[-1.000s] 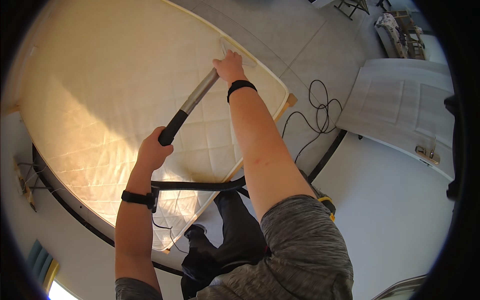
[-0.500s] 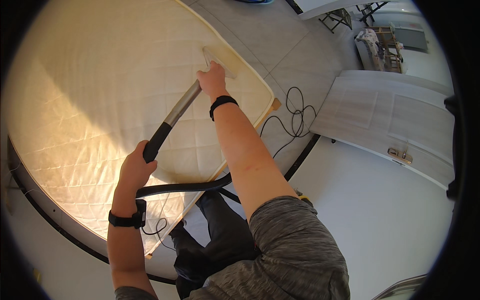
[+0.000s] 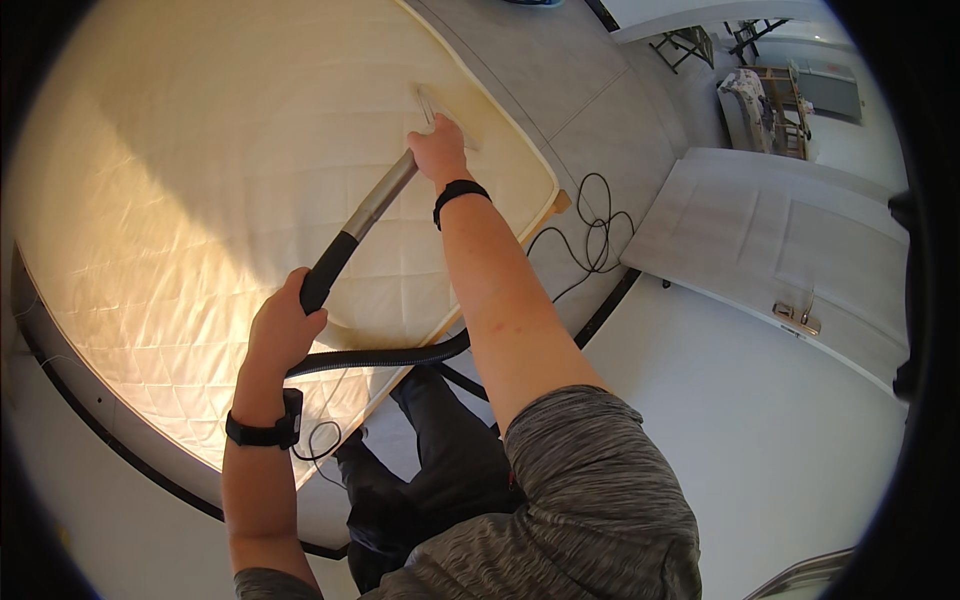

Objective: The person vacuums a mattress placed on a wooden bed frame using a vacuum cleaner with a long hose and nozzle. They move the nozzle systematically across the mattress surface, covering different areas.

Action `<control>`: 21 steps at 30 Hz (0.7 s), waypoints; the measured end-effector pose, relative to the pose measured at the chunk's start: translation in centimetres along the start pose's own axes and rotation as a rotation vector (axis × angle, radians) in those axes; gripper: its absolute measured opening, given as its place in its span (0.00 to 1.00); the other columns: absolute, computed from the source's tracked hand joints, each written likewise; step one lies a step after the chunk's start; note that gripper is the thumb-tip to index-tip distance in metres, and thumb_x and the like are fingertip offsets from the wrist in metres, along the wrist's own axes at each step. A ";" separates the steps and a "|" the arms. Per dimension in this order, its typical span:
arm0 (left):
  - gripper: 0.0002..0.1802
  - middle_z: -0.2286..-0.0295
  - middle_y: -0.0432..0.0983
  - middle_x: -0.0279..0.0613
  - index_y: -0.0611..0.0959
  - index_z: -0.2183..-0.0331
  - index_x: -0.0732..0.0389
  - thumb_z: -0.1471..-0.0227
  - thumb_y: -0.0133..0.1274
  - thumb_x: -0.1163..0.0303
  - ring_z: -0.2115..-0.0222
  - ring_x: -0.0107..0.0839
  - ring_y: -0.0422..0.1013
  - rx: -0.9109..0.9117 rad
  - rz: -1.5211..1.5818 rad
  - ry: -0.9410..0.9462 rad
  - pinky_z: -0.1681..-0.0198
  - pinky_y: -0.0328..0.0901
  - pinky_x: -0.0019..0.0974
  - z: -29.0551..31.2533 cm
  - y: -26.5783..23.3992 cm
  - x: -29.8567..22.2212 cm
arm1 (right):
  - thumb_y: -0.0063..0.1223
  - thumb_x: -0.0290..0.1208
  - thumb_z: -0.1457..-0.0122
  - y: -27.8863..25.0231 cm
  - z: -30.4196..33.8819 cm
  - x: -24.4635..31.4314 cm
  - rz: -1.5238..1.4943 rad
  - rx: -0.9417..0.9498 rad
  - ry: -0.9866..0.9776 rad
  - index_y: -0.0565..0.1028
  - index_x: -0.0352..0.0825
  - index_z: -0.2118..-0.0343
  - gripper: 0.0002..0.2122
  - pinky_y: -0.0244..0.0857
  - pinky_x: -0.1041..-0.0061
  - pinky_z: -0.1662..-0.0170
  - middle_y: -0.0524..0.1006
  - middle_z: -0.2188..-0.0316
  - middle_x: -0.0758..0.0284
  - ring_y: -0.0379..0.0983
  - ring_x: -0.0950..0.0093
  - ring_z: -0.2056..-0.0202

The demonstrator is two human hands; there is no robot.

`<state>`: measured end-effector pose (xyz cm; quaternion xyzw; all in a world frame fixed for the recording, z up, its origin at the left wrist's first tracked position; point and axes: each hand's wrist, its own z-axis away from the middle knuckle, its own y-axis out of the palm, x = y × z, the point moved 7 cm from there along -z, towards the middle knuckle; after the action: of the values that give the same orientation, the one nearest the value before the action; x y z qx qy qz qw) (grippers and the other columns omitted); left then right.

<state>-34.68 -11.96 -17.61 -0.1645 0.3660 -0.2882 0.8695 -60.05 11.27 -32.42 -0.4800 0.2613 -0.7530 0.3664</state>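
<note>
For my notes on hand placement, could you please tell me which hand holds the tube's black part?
The left hand, wrapped around the black part; the right hand is farther along, by the clear nozzle.

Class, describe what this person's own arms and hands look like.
The left hand and right hand are ungloved. The left wristband is black with a small black box and, apparently, a thin dark cable; the right wristband is black too. The short sleeves are mottled grey.
</note>
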 end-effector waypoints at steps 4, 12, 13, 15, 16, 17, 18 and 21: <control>0.30 0.67 0.79 0.54 0.72 0.47 0.57 0.55 0.56 0.67 0.64 0.53 0.75 0.015 0.004 -0.019 0.60 0.68 0.49 0.0 -0.1 0.3 | 0.53 0.42 0.47 0.0 -0.1 0.3 0.020 0.050 0.002 0.57 0.30 0.36 0.37 0.55 0.57 0.36 0.56 0.35 0.53 0.50 0.58 0.33; 0.32 0.67 0.78 0.56 0.71 0.46 0.59 0.56 0.57 0.68 0.64 0.53 0.75 0.021 0.052 0.003 0.60 0.68 0.48 -0.2 0.4 2.1 | 0.54 0.38 0.49 -0.3 0.7 0.9 0.025 -0.080 -0.056 0.61 0.22 0.40 0.35 0.56 0.62 0.37 0.64 0.41 0.44 0.59 0.52 0.38; 0.33 0.67 0.78 0.56 0.71 0.46 0.59 0.56 0.57 0.68 0.64 0.53 0.75 0.015 0.059 0.003 0.60 0.68 0.48 0.0 0.3 2.5 | 0.54 0.36 0.50 -0.3 1.0 1.0 0.041 -0.116 -0.062 0.64 0.18 0.42 0.34 0.58 0.63 0.38 0.67 0.44 0.40 0.63 0.50 0.40; 0.32 0.66 0.78 0.56 0.71 0.47 0.58 0.56 0.56 0.69 0.63 0.53 0.75 0.005 0.059 0.000 0.59 0.68 0.48 0.5 0.0 3.2 | 0.54 0.39 0.48 0.7 1.6 1.1 0.045 -0.042 -0.045 0.60 0.24 0.39 0.35 0.55 0.60 0.37 0.62 0.39 0.46 0.55 0.53 0.37; 0.31 0.66 0.79 0.55 0.72 0.47 0.58 0.56 0.55 0.69 0.63 0.53 0.75 0.005 0.052 -0.004 0.59 0.68 0.48 0.9 -0.1 3.7 | 0.53 0.41 0.47 1.2 1.9 1.0 0.051 -0.011 -0.023 0.58 0.27 0.37 0.36 0.54 0.59 0.36 0.59 0.37 0.49 0.51 0.55 0.35; 0.30 0.65 0.79 0.54 0.72 0.47 0.58 0.56 0.54 0.70 0.62 0.53 0.75 -0.001 0.040 -0.009 0.58 0.68 0.49 1.2 -0.2 4.2 | 0.53 0.41 0.48 1.7 2.3 1.2 0.058 -0.002 -0.026 0.59 0.27 0.38 0.36 0.55 0.59 0.36 0.59 0.38 0.49 0.51 0.55 0.35; 0.30 0.65 0.79 0.54 0.72 0.48 0.58 0.56 0.55 0.70 0.62 0.53 0.75 0.012 0.054 -0.012 0.59 0.68 0.49 1.6 -0.2 4.7 | 0.54 0.41 0.48 2.1 2.8 1.4 0.059 -0.005 -0.033 0.59 0.27 0.38 0.36 0.55 0.58 0.36 0.60 0.38 0.49 0.52 0.54 0.35; 0.30 0.65 0.79 0.54 0.72 0.48 0.58 0.56 0.55 0.70 0.62 0.53 0.75 0.020 0.077 -0.018 0.59 0.68 0.49 2.6 -0.2 6.4 | 0.54 0.40 0.48 3.2 4.3 2.0 0.058 -0.029 -0.055 0.61 0.26 0.40 0.35 0.56 0.58 0.37 0.61 0.39 0.48 0.52 0.53 0.36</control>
<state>-29.22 -15.91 -19.18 -0.1441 0.3612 -0.2569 0.8847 -55.71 7.57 -32.01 -0.4981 0.2758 -0.7247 0.3882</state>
